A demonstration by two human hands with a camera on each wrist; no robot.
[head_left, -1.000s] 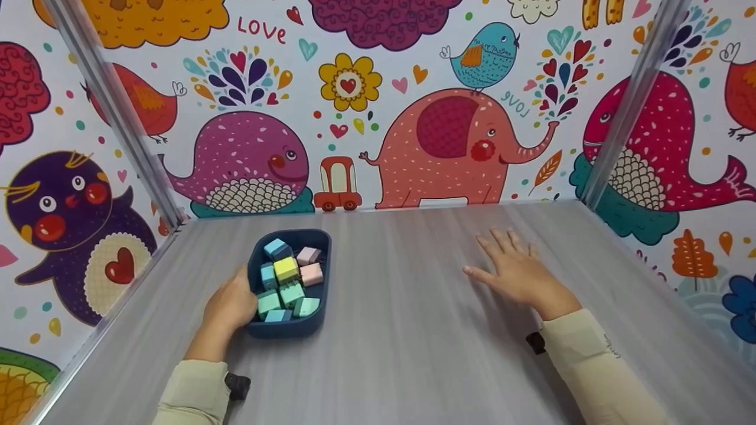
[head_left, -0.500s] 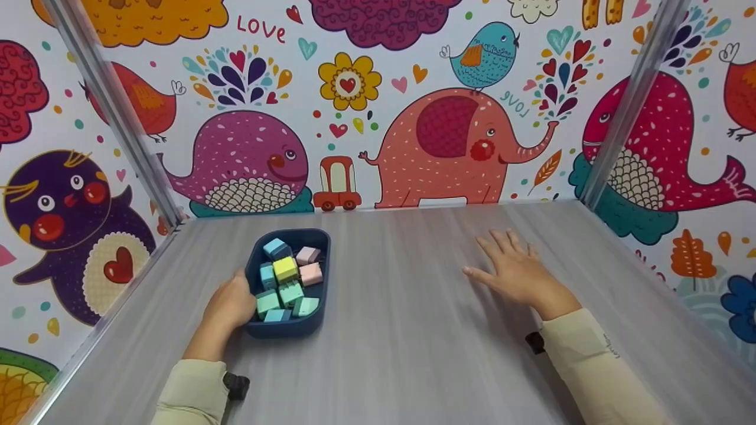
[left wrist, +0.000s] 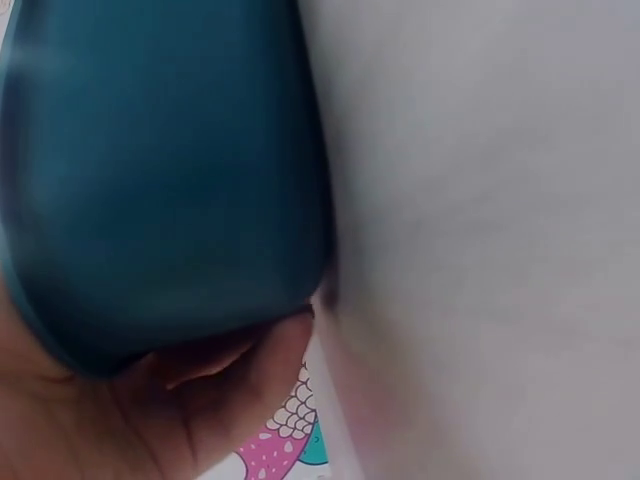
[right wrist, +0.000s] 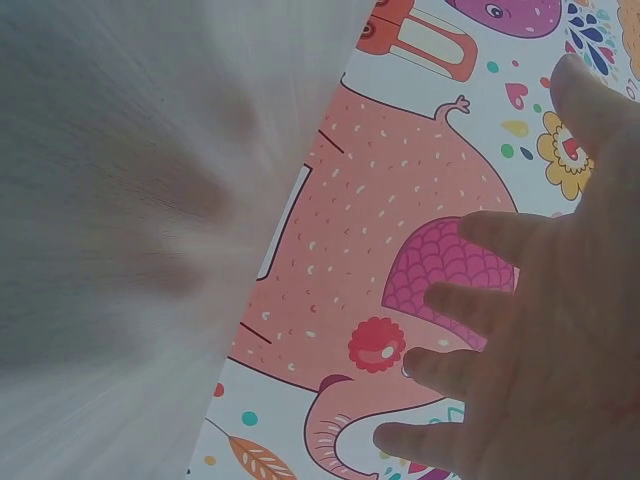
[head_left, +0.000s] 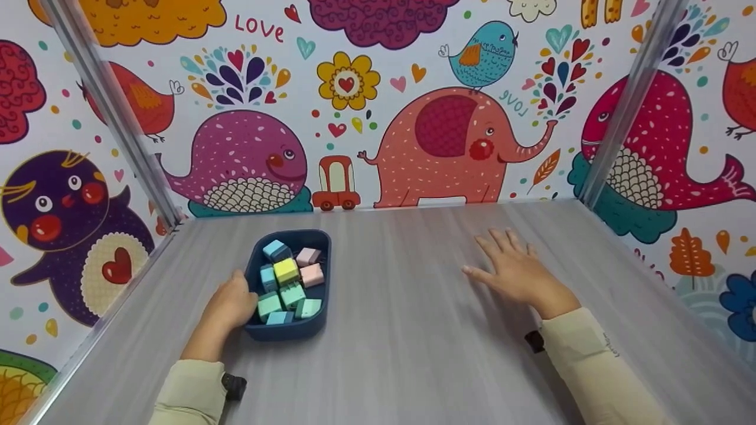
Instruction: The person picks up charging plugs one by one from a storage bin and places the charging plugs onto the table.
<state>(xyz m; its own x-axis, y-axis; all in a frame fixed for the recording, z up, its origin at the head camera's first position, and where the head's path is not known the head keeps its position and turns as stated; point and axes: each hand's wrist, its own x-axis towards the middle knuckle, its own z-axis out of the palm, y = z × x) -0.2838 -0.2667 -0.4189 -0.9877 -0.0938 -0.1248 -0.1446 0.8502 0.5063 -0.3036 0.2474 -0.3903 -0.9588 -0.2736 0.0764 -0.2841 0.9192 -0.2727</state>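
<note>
A dark blue oblong bin point(head_left: 327, 260) with rounded corners is on the left part of the table. My left hand point(head_left: 229, 302) grips its left side wall; in the left wrist view the fingers point(left wrist: 270, 370) curl against the outside of the bin point(left wrist: 170, 170). Inside it lie several small toy blocks: a yellow block point(head_left: 286, 271), pink blocks point(head_left: 312, 274), green blocks point(head_left: 292, 294) and blue blocks point(head_left: 276, 251). To the right, my right hand point(head_left: 520, 274) holds nothing, its fingers straight and spread over the table. The right wrist view shows the same hand point(right wrist: 540, 310), also holding nothing.
The table point(head_left: 390, 330) has a pale wood-grain top. Walls printed with cartoon animals, such as an elephant point(head_left: 443, 150), stand behind it and at both sides. Metal posts point(head_left: 112, 118) rise at the back corners.
</note>
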